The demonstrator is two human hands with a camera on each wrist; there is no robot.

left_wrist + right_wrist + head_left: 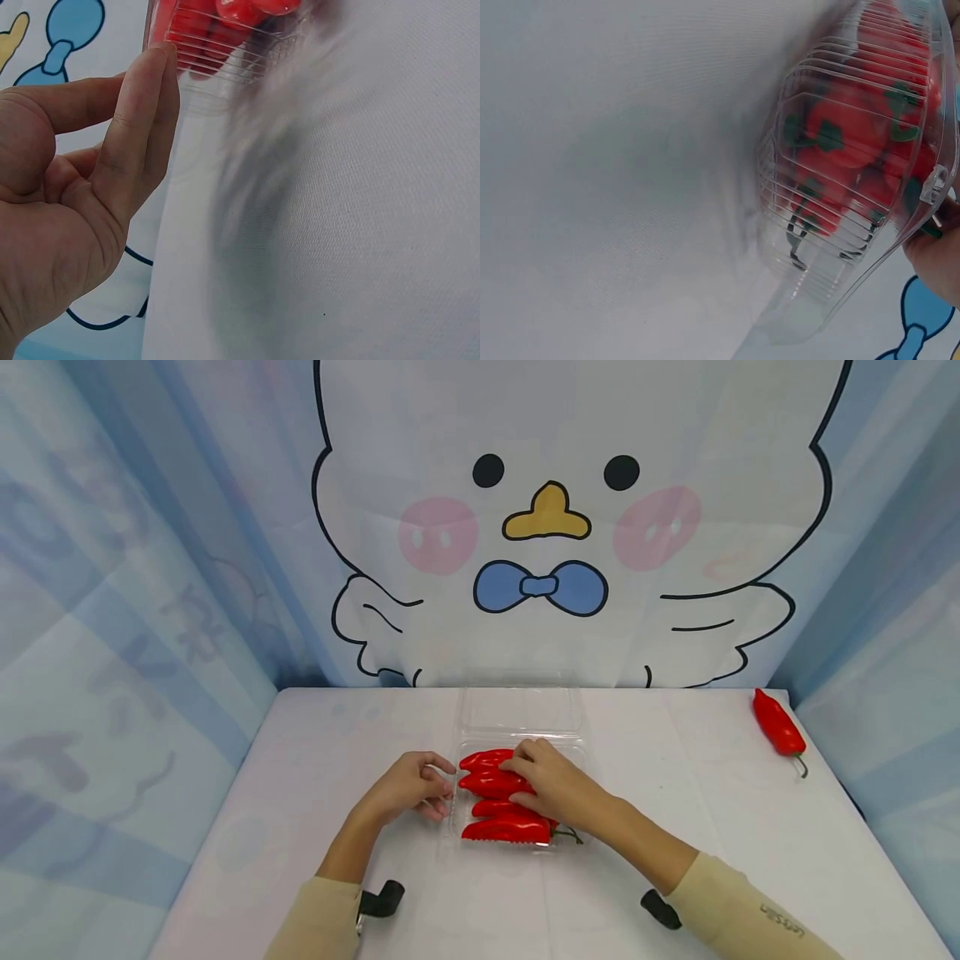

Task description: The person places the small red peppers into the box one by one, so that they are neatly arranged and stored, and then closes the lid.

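A clear plastic box (pixel 517 720) stands at the middle of the table, its lid folded back. Several red chili peppers (pixel 506 829) lie side by side inside, green stems toward the right. My right hand (pixel 558 785) reaches over them, thumb and fingers either side of one red chili pepper (pixel 487 785); part of it is hidden under the hand. At the box's left side, my left hand (pixel 411 789) has loosely bent fingers. In the left wrist view its fingertips (pixel 159 56) touch the ribbed wall. The right wrist view catches the right hand only at its edge.
One more red chili pepper (pixel 777 722) lies at the table's far right corner. The white table (pixel 300 760) ends at the back against a curtain (pixel 577 652) with a cartoon print. Other curtains hang on both sides.
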